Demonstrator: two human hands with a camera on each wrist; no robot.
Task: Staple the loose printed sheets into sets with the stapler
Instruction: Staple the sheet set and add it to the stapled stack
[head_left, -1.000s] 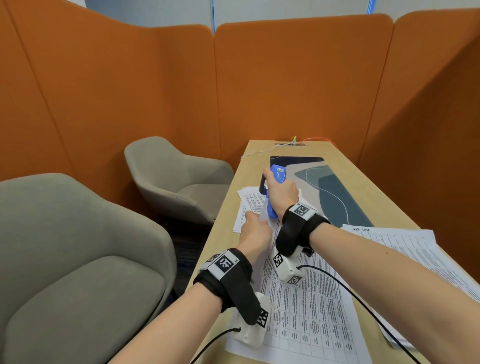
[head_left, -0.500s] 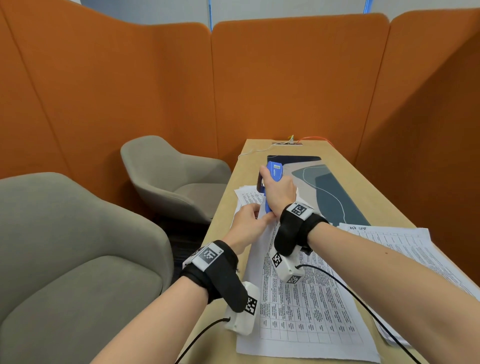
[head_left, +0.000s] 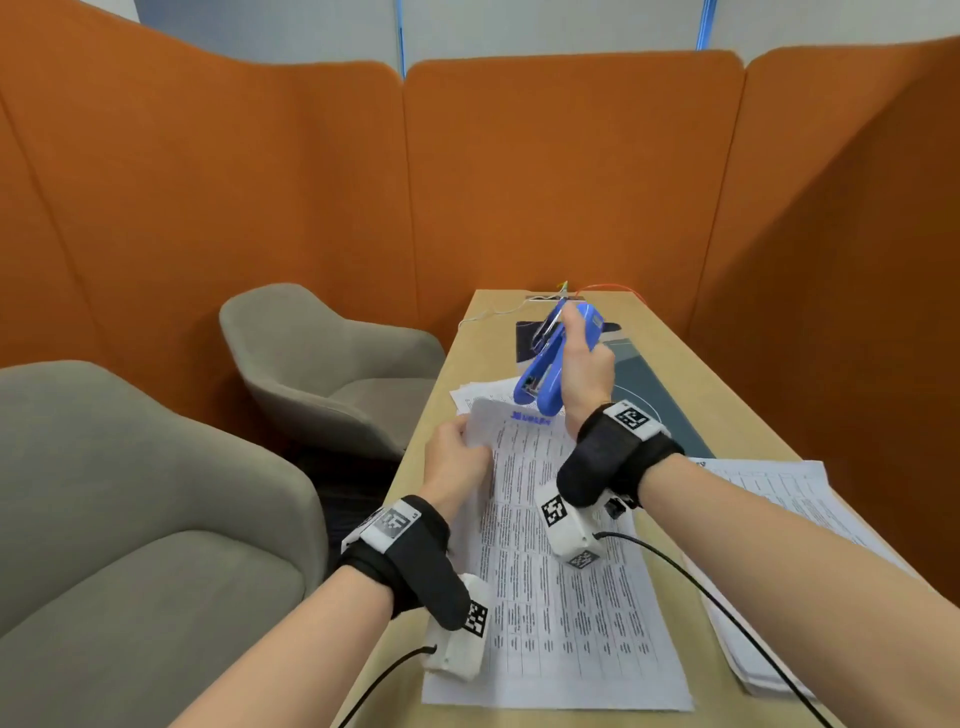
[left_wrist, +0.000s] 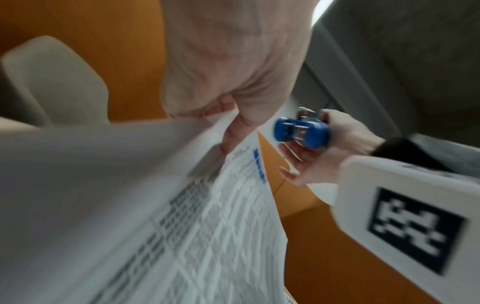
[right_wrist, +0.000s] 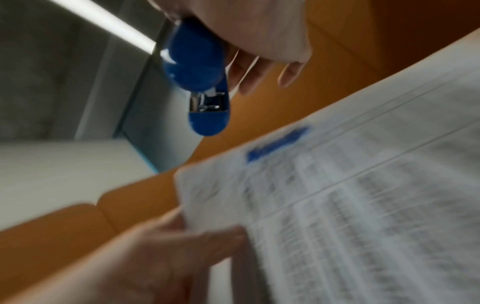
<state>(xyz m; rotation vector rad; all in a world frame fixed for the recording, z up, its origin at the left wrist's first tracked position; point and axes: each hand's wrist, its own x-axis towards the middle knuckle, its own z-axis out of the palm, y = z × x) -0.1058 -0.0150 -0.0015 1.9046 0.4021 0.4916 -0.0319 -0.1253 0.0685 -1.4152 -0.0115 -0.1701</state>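
Orange partitions (head_left: 566, 171) wall the table (head_left: 727, 395) closely.

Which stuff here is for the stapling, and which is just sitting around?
For the stapling:
- blue stapler, gripped in the right hand
- printed sheets, corner pinched by the left hand
- paper stack on the right
- sheets behind the stapler

Just sitting around:
- grey chairs
- desk mat
- orange cable

Light wood surface (head_left: 691, 400): dark patterned mat (head_left: 660, 400) mid-far, printed sheets (head_left: 566, 597) near the front edge, second paper stack (head_left: 769, 519) to the right, smaller pile (head_left: 483, 392) at left edge, cables (head_left: 498, 310) at far end.
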